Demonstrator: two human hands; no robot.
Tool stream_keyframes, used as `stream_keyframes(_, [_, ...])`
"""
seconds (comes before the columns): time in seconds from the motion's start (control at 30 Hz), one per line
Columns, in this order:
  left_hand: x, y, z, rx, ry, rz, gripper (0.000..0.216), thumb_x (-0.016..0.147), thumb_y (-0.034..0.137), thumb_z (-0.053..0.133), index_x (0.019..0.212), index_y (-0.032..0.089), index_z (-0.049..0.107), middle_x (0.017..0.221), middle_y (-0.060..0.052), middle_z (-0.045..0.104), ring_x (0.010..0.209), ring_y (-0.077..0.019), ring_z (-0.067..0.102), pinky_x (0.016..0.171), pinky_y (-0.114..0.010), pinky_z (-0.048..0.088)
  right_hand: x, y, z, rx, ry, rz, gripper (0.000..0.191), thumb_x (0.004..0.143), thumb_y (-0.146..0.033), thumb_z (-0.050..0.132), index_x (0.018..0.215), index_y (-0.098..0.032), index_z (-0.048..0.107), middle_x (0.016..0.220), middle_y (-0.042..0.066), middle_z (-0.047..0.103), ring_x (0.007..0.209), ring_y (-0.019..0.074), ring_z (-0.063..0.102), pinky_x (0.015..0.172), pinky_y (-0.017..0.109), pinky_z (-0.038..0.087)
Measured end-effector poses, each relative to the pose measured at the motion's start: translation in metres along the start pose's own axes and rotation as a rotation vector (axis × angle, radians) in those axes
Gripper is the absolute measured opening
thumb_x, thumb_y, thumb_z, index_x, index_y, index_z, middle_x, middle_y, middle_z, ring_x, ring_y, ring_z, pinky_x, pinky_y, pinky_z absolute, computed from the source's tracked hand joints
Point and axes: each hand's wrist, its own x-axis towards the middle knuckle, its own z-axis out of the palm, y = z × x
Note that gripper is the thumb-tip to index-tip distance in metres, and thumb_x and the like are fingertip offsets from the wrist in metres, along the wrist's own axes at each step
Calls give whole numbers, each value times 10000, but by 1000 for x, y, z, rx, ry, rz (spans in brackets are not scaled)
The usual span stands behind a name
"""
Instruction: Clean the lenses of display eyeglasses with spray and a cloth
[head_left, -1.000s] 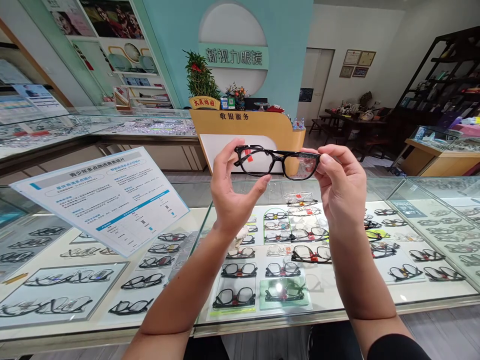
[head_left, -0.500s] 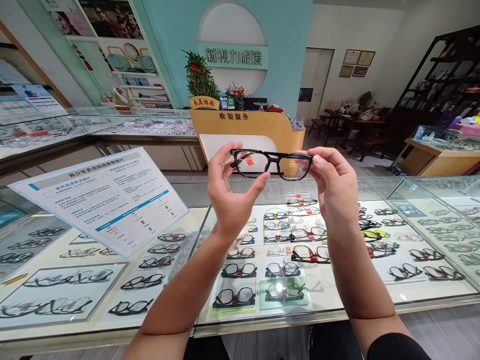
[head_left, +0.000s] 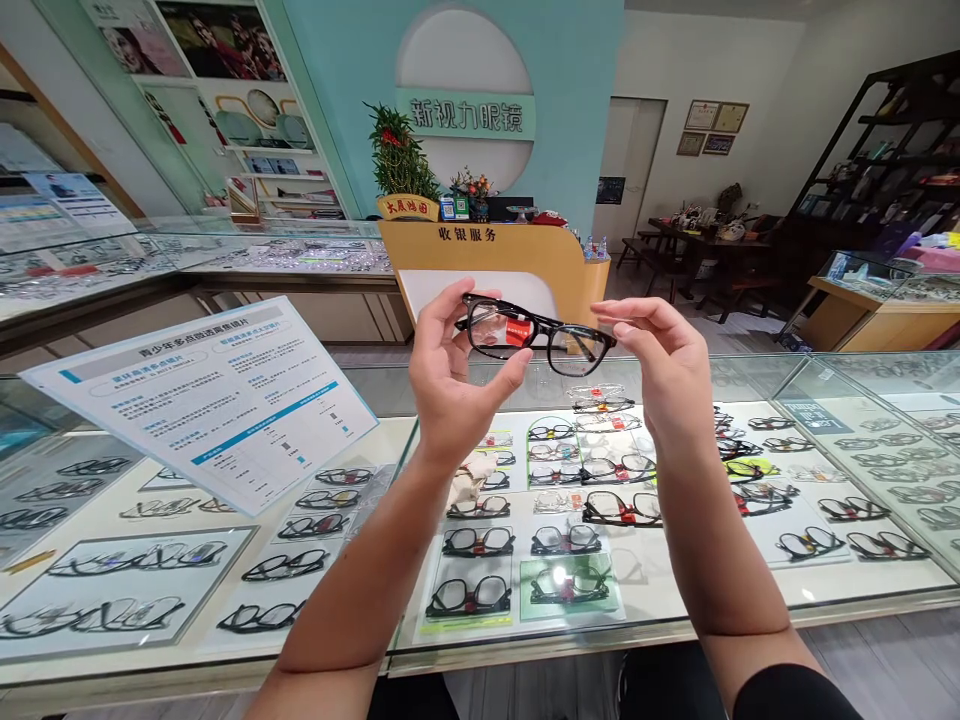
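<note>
A pair of black-framed eyeglasses [head_left: 541,334] is held up in front of me over the glass counter, its right end tilted lower. A red label shows behind the left lens. My left hand [head_left: 457,375] is closed on the left end, with the thumb under the rim near the nose bridge and the fingers behind the frame. My right hand [head_left: 671,370] is at the right end, thumb and fingertips pinched loosely by the hinge. The folded temples are partly hidden behind the lenses.
Below is a glass display counter [head_left: 652,632] with several rows of eyeglasses inside. A printed sheet [head_left: 217,400] lies on the glass to the left. Beyond stands a wooden cashier desk [head_left: 495,255] with a potted plant [head_left: 403,150]. More showcases [head_left: 292,285] run along the left.
The eyeglasses have turned and tilted, their right end dropping slightly, and more of the red label shows. My right hand's grip has shifted and loosened at the hinge; the left hand keeps its hold.
</note>
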Motion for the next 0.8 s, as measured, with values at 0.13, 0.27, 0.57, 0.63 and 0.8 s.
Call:
stream_keyframes(0.13, [3, 7, -6, -6, -116, -2, 772, 931, 483, 879, 1598, 292, 538, 1439, -128, 685, 1380, -315, 694, 1111, -462, 676, 0, -10, -5, -89, -153, -38, 95, 992, -361, 792, 1027, -279, 825, 1278, 61, 834, 1281, 253, 750, 1114, 459, 575])
stream_keyframes(0.27, [2, 18, -9, 4, -173, -27, 755, 918, 393, 875, 1597, 275, 565, 1439, -132, 707, 1334, -317, 733, 1086, -451, 693, -1, -16, -4, -141, -352, 24, 151, 987, -418, 822, 1023, -273, 846, 1290, 77, 843, 1266, 274, 762, 1110, 483, 574])
stream_keyframes(0.57, [2, 28, -12, -17, -265, -43, 744, 896, 256, 844, 1594, 265, 585, 1422, -134, 737, 1280, -304, 759, 1079, -463, 686, -3, -15, 1, -59, -461, 127, 181, 964, -426, 838, 944, -249, 872, 1100, 69, 885, 1025, 247, 800, 940, 419, 612])
stream_keyframes(0.63, [1, 29, -12, -18, -265, -50, 751, 899, 259, 844, 1601, 270, 578, 1434, -137, 731, 1287, -305, 753, 1086, -467, 682, -3, -17, 1, -66, -449, 124, 183, 969, -424, 831, 935, -250, 876, 1092, 69, 886, 1016, 247, 799, 944, 422, 607])
stream_keyframes(0.8, [0, 30, -9, -28, -261, -66, 736, 914, 284, 844, 1600, 269, 577, 1441, -136, 724, 1269, -289, 752, 1108, -459, 667, -3, -20, 1, -66, -450, 147, 156, 954, -391, 833, 926, -246, 885, 1037, 63, 885, 977, 235, 790, 933, 403, 595])
